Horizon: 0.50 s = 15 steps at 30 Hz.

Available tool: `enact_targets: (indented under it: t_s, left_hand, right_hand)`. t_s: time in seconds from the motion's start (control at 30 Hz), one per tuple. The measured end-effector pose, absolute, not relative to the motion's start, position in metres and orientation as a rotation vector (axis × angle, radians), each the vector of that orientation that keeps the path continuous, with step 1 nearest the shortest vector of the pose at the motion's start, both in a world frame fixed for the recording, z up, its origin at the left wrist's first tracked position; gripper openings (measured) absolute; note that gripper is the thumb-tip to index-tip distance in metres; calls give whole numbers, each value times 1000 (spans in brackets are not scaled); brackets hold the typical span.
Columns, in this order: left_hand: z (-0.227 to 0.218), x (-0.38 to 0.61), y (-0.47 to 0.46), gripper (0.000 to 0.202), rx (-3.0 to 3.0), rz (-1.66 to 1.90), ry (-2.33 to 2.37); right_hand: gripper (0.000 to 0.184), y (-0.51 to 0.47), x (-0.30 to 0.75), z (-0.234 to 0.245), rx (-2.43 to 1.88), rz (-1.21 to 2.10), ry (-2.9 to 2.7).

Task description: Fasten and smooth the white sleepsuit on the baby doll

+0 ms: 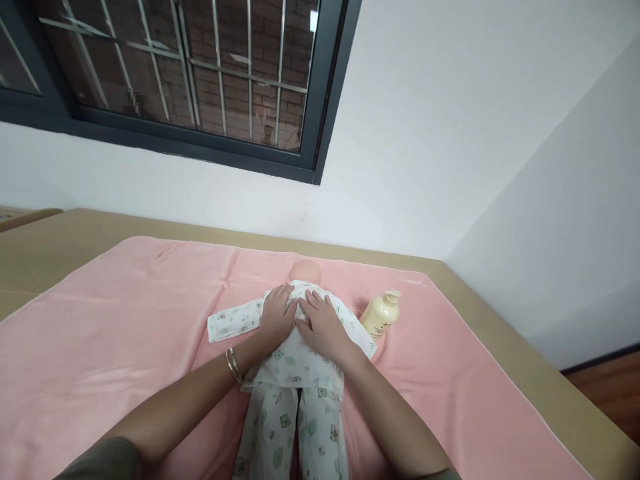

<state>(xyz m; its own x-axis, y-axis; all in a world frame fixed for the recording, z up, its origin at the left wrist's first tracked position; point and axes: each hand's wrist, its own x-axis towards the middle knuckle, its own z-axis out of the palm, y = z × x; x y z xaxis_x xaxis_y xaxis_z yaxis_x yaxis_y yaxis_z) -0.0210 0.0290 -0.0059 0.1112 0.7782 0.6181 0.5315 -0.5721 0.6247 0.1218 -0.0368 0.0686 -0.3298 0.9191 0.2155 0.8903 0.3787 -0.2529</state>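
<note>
A baby doll lies on a pink mat, its bald head toward the wall. It wears a white long-sleeved top and matching trousers, both printed with small green and brown figures. My left hand rests flat on the left side of the doll's chest, a bracelet on its wrist. On the other side of the chest lies my right hand, fingers spread on the cloth. The hands are close together at the middle, and neither grips anything. The doll's face cannot be made out.
A cream pump bottle leans on the mat beside the doll's right-hand sleeve. The mat covers a tan tabletop that meets white walls behind and at right. A dark-framed window with metal bars is above.
</note>
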Motion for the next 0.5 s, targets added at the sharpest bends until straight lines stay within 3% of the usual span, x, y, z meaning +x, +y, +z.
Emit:
enact_targets:
  t_s: [0.2,0.33,0.5]
  left_hand:
    - [47,7,-9,39,1726,1495,1036]
    - [93,56,-23,38,1167,1135,730]
    - [122,105,-7,65,468,614,534]
  right_hand:
    - [57,-90,166,149,-1623,28,-2135]
    - [56,-115,208,174,-1922,-136,-1941]
    - [60,-94,251,168,-2232,0,-1988]
